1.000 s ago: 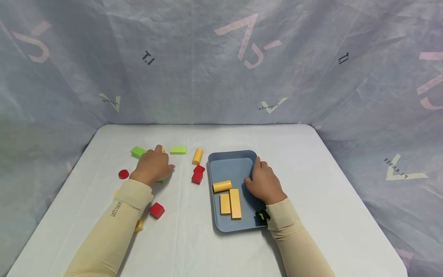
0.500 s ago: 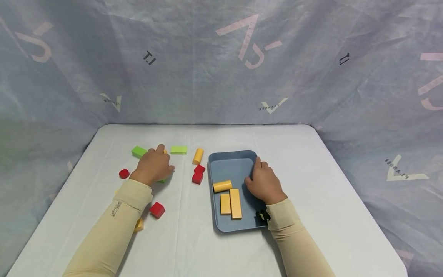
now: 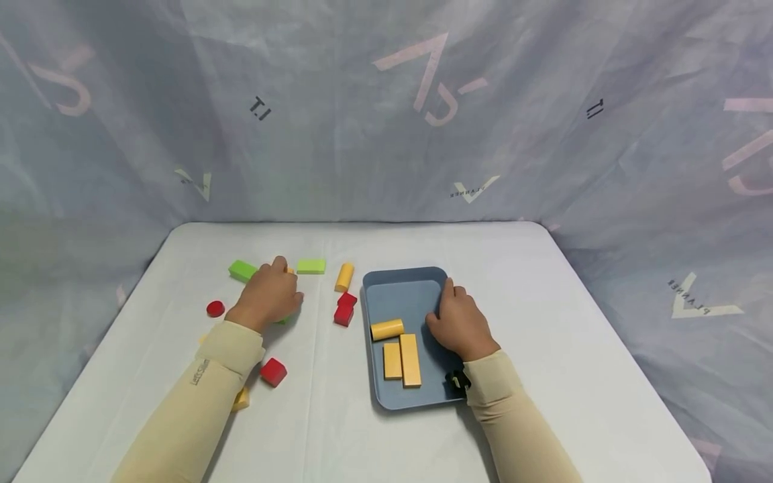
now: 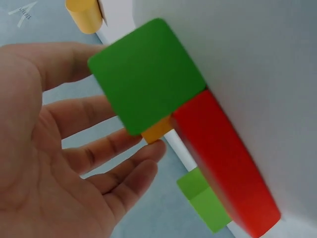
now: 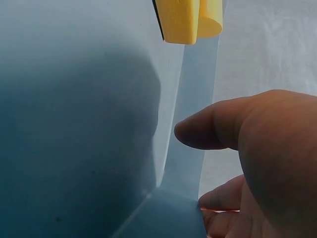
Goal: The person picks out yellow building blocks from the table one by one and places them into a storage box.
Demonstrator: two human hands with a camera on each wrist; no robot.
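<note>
In the head view my left hand [image 3: 266,293] reaches over loose toy blocks at the table's left. The left wrist view shows its fingers [image 4: 94,111] extended behind a dark green block [image 4: 148,77], fingertips beside an orange block [image 4: 157,130] mostly hidden by it. A red block [image 4: 225,163] adjoins the green one in that view; a light green block [image 4: 204,199] lies beyond. My right hand [image 3: 461,320] holds the blue-grey tray [image 3: 401,295] by its right wall near the far corner. Its thumb [image 5: 208,126] is on the inner side, other fingers outside.
In the tray lie a yellow cylinder [image 3: 387,329] and two yellow rectangular blocks. Between tray and left hand are a yellow cylinder [image 3: 344,277] and red blocks [image 3: 344,315]. A red cube [image 3: 274,372] lies nearer, a red disc [image 3: 215,308] farther left.
The head view has tilted slightly, so everything sits a little lower. Both hands, the tray and the blocks keep their places.
</note>
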